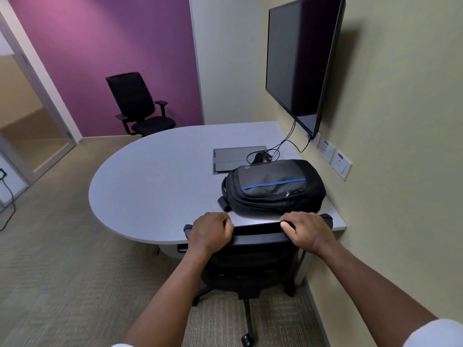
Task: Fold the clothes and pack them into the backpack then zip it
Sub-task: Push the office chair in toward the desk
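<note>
**A:** What are the hands doing?

**B:** The left hand (pixel 210 230) and the right hand (pixel 307 231) each grip the top edge of a black mesh office chair's backrest (pixel 255 236), fingers curled over it, thumbs toward the middle. The chair is pushed in against the near edge of the table.

**A:** Where is the backpack?

**B:** The black and grey backpack (pixel 273 187), with a blue stripe across its front, lies flat on the grey table (pixel 155 176), just beyond the hands and near the right-hand wall. Its zips look closed. No clothes are visible anywhere in view.

**A:** What could go wrong from here?

**B:** In my judgement, the chair stands between the person and the backpack, so reaching over it would be awkward. Pulling the chair back sharply could roll it into the person's legs, or bump the table and shift the bag. The packing itself cannot begin until clothes are found.

**A:** What else is around?

**B:** Behind the backpack sits a flush cable hatch (pixel 238 159) in the tabletop, with black cables (pixel 283 144) running up to a dark wall-mounted screen (pixel 300 63); a strap could snag them. Wall sockets (pixel 334 157) sit to the right. A second black office chair (pixel 140 106) stands well apart by the purple wall.
</note>
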`<state>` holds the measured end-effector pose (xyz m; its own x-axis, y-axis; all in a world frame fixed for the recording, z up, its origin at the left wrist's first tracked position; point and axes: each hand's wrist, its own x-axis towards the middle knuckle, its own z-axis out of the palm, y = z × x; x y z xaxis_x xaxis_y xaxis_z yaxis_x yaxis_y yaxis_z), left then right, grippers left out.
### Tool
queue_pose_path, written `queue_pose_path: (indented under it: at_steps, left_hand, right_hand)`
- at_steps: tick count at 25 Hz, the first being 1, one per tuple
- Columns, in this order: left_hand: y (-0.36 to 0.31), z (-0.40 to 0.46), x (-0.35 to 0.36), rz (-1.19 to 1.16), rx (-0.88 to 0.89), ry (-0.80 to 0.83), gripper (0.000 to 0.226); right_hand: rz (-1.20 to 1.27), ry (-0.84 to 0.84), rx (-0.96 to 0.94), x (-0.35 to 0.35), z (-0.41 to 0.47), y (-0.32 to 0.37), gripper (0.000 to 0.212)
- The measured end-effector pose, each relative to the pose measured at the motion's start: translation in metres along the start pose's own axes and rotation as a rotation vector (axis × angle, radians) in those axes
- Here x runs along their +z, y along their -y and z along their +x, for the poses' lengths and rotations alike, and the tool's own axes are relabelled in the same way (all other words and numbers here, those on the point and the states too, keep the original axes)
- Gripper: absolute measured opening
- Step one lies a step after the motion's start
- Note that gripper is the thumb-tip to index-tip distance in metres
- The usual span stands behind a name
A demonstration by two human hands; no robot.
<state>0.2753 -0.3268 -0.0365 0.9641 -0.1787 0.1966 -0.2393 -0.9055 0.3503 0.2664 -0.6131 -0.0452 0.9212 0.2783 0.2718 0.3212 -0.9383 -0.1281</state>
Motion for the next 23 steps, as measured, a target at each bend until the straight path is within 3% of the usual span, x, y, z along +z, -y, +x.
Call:
queue_pose_path:
  at_steps: [13, 23]
  left_hand:
    - [0.001, 0.000, 0.003, 0.015, 0.029, -0.015, 0.025]
    - [0.006, -0.010, 0.005, 0.032, 0.084, 0.077, 0.040]
  right_hand:
    - [0.007, 0.035, 0.013, -0.003, -0.003, 0.002, 0.047]
    - [0.137, 0.115, 0.121, -0.004, -0.003, 0.029, 0.065]
